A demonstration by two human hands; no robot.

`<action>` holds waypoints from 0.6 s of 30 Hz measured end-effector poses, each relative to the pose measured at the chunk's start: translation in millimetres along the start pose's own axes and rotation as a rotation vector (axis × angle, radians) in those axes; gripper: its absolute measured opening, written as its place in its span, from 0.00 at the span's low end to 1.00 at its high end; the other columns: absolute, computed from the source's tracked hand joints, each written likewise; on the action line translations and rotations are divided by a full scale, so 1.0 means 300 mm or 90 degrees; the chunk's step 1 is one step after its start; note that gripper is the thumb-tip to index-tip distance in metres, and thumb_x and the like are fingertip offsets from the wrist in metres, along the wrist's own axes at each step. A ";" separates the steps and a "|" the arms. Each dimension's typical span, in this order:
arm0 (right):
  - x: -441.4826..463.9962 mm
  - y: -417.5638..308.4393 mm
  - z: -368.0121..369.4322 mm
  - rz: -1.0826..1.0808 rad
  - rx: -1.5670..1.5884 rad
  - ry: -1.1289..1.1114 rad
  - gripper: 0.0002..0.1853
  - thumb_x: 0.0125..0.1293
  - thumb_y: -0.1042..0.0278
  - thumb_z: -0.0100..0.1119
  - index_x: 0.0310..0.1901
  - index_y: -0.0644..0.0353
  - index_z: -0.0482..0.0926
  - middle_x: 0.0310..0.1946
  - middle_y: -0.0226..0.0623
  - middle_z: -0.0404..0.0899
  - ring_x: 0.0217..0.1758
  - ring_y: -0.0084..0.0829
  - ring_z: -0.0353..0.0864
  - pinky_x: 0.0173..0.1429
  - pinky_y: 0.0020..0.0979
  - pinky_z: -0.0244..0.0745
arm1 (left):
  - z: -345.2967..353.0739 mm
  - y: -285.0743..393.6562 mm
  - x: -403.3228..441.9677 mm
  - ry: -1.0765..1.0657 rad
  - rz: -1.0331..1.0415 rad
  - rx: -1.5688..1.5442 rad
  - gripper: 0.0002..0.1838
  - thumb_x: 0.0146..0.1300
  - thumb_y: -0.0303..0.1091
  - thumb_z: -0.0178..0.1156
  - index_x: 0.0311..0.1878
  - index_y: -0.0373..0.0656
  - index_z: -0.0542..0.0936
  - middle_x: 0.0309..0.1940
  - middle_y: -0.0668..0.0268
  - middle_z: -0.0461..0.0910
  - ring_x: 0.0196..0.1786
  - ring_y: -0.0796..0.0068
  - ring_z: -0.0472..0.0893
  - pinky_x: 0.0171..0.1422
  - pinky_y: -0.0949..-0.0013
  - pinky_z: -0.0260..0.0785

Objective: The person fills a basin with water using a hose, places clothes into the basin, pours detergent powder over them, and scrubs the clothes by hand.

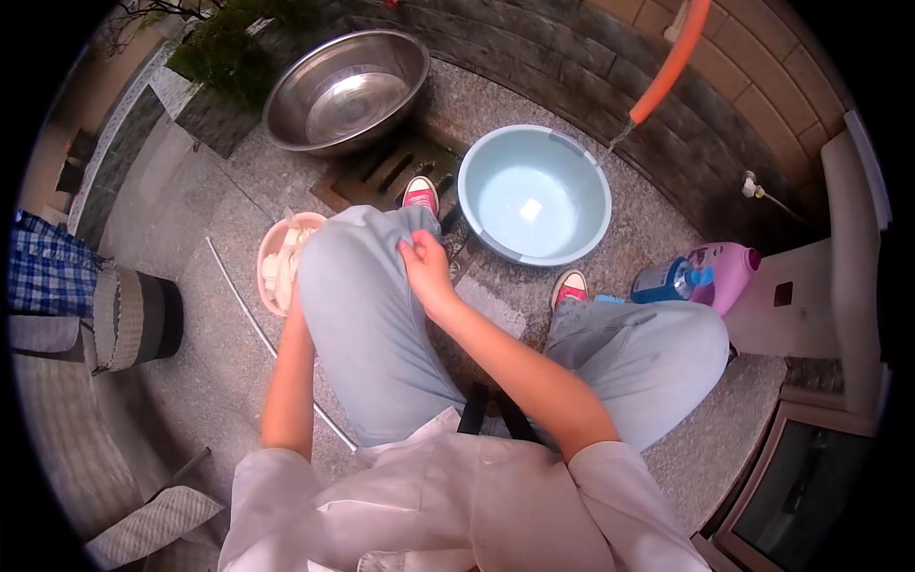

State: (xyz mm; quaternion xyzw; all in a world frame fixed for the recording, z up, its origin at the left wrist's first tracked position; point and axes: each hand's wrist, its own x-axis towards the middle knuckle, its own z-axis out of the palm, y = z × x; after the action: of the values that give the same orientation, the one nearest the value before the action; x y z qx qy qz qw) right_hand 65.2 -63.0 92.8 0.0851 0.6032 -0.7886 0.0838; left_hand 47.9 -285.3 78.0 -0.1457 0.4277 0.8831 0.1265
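My right hand (426,274) is at the inner side of my left knee, its fingers closed on the grey-blue trouser leg (367,315). My left arm reaches down outside the same knee, and the hand is hidden behind it. Beside that knee stands a small pink basin (263,276) with pale cloth (283,262) in it. A light blue basin (477,229) sits in front of my feet, a bright reflection on its bottom. From the orange hose (667,71) a thin stream of water falls at the basin's right rim.
A large steel basin (286,119) tilts beside a floor drain (376,172). To the right are a blue bottle (662,279) and a pink jug (732,272). A thin white rod (243,303) lies on the left. Behind it stands a basket (129,315) with checked cloth (48,262).
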 end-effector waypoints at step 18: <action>-0.233 -0.169 0.017 -0.411 -0.379 0.021 0.14 0.55 0.68 0.54 0.43 0.61 0.69 0.40 0.41 0.68 0.44 0.42 0.70 0.47 0.37 0.66 | 0.159 0.072 -0.423 0.075 0.437 0.631 0.25 0.61 0.40 0.51 0.60 0.42 0.63 0.58 0.62 0.64 0.59 0.69 0.66 0.60 0.68 0.58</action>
State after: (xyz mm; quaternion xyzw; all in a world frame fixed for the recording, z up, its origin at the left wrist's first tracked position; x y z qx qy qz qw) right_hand 121.1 -52.8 157.9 -0.1232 0.8011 -0.5647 -0.1554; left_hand 150.6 -273.1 168.3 0.0280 0.8170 0.5596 -0.1365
